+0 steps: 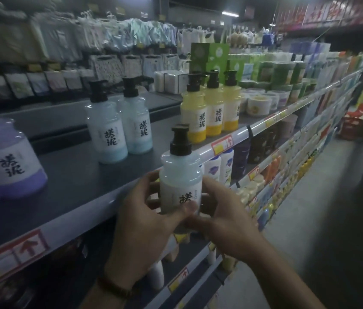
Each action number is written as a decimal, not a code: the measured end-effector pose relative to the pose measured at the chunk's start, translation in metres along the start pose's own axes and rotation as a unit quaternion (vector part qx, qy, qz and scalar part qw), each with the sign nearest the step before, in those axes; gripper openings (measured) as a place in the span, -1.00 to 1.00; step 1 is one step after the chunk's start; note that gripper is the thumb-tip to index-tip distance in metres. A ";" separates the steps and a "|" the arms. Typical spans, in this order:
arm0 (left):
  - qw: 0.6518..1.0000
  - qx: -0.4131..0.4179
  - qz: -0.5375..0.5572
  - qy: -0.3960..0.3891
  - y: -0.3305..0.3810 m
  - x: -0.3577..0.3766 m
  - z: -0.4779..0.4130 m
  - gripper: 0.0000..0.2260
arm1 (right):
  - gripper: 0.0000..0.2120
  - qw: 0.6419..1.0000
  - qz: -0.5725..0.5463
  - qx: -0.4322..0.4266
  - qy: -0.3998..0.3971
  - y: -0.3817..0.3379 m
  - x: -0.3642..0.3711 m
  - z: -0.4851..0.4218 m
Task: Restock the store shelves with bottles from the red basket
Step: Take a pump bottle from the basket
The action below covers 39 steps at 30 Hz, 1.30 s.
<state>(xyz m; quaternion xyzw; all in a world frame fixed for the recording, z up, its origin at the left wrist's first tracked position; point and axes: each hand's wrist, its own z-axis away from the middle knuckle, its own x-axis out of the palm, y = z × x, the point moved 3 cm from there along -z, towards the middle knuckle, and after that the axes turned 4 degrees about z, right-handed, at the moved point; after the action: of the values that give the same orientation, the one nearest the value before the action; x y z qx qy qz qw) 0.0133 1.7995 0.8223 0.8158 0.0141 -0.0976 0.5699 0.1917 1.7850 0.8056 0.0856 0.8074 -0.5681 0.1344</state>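
Lower centre of the frame: my left hand and right hand together clasp one pump bottle, upright, just short of the shelf edge. The two matching blue bottles stand up-left, nearer my left hand.

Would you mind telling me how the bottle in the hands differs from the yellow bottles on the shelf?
The held bottle is pale blue-white; the yellow bottles are yellow. The held bottle is off the shelf, gripped by the left hand and right hand; the yellow bottles stand on it in a group near the edge. Both have black pump tops and white labels with black characters.
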 end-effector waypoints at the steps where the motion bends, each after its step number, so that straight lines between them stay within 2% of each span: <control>1: 1.000 0.009 -0.011 0.009 0.004 -0.003 -0.004 -0.36 | -0.47 1.000 -0.004 -0.004 -0.011 -0.002 0.001 -0.008; 7: 0.996 0.040 -0.046 0.065 0.021 -0.015 -0.029 -0.42 | -0.45 0.998 0.013 -0.041 -0.044 -0.013 -0.005 -0.058; 11: 0.996 0.051 -0.059 0.048 0.030 -0.024 -0.048 -0.50 | -0.43 0.996 0.016 -0.081 -0.039 -0.021 -0.012 -0.087; 15: 0.996 0.035 -0.077 0.041 0.034 -0.037 -0.061 -0.51 | -0.38 0.993 -0.030 -0.091 -0.072 -0.031 -0.015 -0.113; 20: 0.993 0.061 -0.073 0.064 0.049 -0.048 -0.073 -0.52 | -0.40 0.988 -0.034 -0.131 -0.080 -0.048 -0.011 -0.138; 24: 0.987 0.050 -0.075 0.136 0.050 -0.054 -0.084 -0.50 | -0.43 0.985 -0.026 -0.144 -0.088 -0.054 -0.004 -0.156; 27: 0.978 0.051 -0.087 0.182 0.045 -0.056 -0.091 -0.55 | -0.43 0.983 -0.028 -0.153 -0.098 -0.052 0.002 -0.167; 32: 0.976 0.062 -0.086 0.190 0.032 -0.055 -0.092 -0.58 | -0.48 0.983 0.028 -0.159 -0.084 -0.042 0.008 -0.173; 39: 0.971 0.062 -0.103 0.207 0.015 -0.057 -0.094 -0.58 | -0.52 0.985 0.041 -0.146 -0.076 -0.034 0.014 -0.174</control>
<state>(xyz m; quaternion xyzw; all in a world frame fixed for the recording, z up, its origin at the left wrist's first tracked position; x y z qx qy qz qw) -0.0275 1.8867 0.8771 0.8462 0.2091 0.0145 0.4899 0.1475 1.9373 0.8866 0.0546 0.8650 -0.4428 0.2296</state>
